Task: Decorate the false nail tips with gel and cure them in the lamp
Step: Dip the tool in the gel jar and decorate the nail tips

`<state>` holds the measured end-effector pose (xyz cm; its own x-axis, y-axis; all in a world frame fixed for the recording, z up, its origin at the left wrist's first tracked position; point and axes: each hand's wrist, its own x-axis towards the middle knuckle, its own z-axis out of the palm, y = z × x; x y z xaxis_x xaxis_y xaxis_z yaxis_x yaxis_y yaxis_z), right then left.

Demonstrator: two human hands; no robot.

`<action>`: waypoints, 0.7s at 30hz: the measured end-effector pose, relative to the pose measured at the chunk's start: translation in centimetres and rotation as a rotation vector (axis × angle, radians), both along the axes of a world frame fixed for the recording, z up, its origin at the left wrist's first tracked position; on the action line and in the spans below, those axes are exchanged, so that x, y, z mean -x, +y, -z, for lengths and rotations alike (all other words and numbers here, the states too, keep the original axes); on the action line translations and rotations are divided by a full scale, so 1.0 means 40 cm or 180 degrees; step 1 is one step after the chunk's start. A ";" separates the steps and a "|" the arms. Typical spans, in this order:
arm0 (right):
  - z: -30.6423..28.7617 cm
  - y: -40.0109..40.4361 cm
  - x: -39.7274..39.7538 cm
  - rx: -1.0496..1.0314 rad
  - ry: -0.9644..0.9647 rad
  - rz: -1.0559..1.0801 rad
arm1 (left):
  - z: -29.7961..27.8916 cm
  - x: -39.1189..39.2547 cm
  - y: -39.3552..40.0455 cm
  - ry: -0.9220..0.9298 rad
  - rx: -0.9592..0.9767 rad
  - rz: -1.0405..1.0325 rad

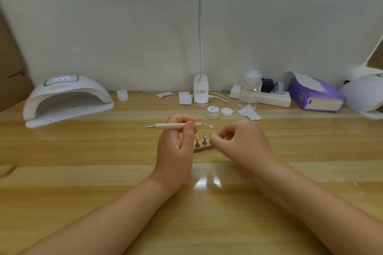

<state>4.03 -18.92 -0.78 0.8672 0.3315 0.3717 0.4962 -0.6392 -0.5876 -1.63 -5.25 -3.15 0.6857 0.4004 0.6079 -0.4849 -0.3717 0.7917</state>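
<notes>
Left hand (176, 141) pinches a slim wooden dotting tool (176, 126); right hand (238, 141) curls (contents hidden) beside glossy pink tips (204, 136).

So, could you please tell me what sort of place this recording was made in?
Probably a home nail-art desk: a wooden table against a plain wall, with a curing lamp, a desk lamp, gel pots and nail tips on stands.
</notes>
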 end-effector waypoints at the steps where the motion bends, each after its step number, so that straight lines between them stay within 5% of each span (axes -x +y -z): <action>1: 0.002 0.011 0.006 0.0204 0.0129 -0.0072 | 0.001 -0.001 0.002 0.0007 0.0010 -0.0007; 6: 0.033 0.019 0.011 0.0797 -0.0098 -0.0053 | 0.005 -0.006 0.007 0.0007 0.0046 -0.0041; 21: 0.072 0.051 -0.009 0.1024 -0.0425 -0.0107 | 0.005 -0.010 0.007 0.0042 0.0104 0.0020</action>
